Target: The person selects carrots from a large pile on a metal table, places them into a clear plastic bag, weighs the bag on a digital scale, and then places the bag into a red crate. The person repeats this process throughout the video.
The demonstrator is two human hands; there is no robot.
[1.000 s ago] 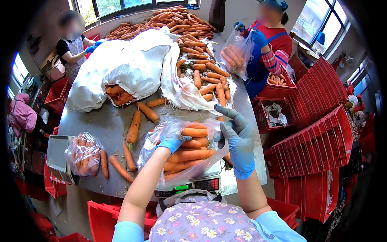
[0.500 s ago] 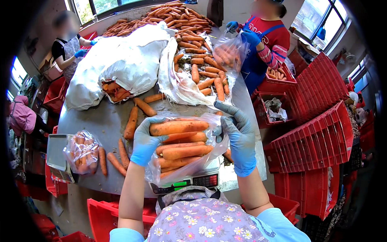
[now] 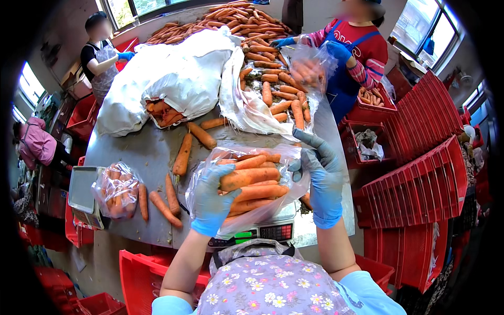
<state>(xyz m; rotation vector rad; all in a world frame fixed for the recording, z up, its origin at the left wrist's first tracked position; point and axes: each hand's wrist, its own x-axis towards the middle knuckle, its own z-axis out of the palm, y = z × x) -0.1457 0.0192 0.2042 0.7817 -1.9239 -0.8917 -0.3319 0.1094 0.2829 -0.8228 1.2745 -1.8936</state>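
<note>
A clear plastic bag (image 3: 283,153) full of carrots lies in front of me over a scale (image 3: 275,231). My left hand (image 3: 212,198), in a light blue glove, closes round the left end of a thick carrot (image 3: 249,179) at the bag's mouth. At the bag's right side, my right hand (image 3: 323,181) has the plastic edge between thumb and fingers, its forefinger stretched out; its glove is dirty at the fingertips. Loose carrots (image 3: 164,209) lie to the left, beside a filled bag of carrots (image 3: 118,190).
Another scale (image 3: 84,191) stands at the metal table's left edge. White sacks (image 3: 184,76) and a large carrot heap (image 3: 241,21) cover the far side. A co-worker (image 3: 362,47) at the far right holds a bag. Another person (image 3: 100,58) stands far left. Red crates (image 3: 412,184) are stacked right.
My left hand has moved from the carrots' left ends to grip a thick carrot, now tilted up to the right. The co-worker's one hand has reached to the carrot heap. The whole view has shifted slightly.
</note>
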